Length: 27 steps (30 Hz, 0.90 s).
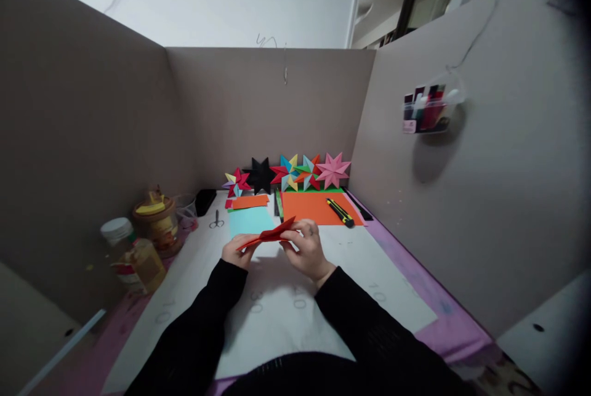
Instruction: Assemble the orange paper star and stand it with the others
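A folded piece of red paper (272, 234) is held above the white sheet, seen nearly edge-on. My left hand (237, 250) grips its left end, with the fingers mostly beneath it. On the other side, my right hand (308, 248) pinches the right part between thumb and fingers. Just beyond my hands lie a light blue sheet (249, 220) and a large orange sheet (305, 207). A yellow and black box cutter (340, 212) rests on the orange sheet. Small scissors (217, 220) lie to the left of the blue sheet.
Several folded paper stars, among them a black star (260, 175) and a pink star (333, 170), lean against the back panel. At left stand a glue bottle (138, 260) and a brown pot (158, 223). White paper (277, 334) covers the table. A plastic container (429, 106) hangs at right.
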Each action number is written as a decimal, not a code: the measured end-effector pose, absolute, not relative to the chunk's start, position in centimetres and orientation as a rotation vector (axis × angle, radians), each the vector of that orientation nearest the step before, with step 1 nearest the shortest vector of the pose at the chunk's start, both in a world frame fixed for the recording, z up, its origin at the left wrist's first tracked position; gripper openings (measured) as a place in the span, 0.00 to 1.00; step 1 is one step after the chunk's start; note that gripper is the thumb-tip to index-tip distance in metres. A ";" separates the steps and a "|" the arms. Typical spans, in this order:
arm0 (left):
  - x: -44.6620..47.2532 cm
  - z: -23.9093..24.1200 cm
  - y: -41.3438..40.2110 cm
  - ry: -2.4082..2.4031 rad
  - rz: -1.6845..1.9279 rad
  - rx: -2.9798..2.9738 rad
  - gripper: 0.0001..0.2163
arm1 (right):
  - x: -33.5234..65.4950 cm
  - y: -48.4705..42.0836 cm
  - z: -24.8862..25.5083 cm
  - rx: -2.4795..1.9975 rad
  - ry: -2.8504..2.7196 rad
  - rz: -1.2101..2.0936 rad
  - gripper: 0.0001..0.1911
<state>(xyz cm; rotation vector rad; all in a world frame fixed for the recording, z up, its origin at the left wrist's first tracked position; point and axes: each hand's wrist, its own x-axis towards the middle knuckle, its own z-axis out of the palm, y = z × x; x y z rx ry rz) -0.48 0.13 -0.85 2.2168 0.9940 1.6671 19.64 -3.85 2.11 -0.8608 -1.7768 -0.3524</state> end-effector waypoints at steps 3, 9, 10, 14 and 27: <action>-0.5 -0.7 0.0 1.009 1.667 2.287 0.07 | 19.7 -3.7 2.0 -0.894 -1.801 -0.366 0.11; -0.5 -0.3 -0.3 1.056 1.657 2.298 0.07 | 19.7 -3.5 2.0 -0.935 -1.782 -0.357 0.06; -0.5 -0.2 -0.3 1.059 1.644 2.309 0.07 | 19.7 -3.4 2.1 -0.943 -1.779 -0.348 0.06; -0.4 -0.3 -0.3 1.023 1.615 2.399 0.08 | 19.7 -3.3 2.2 -0.963 -1.786 -0.298 0.08; -0.9 -0.3 -0.1 1.047 1.487 2.575 0.10 | 19.0 -3.4 2.3 -1.061 -1.587 -0.091 0.05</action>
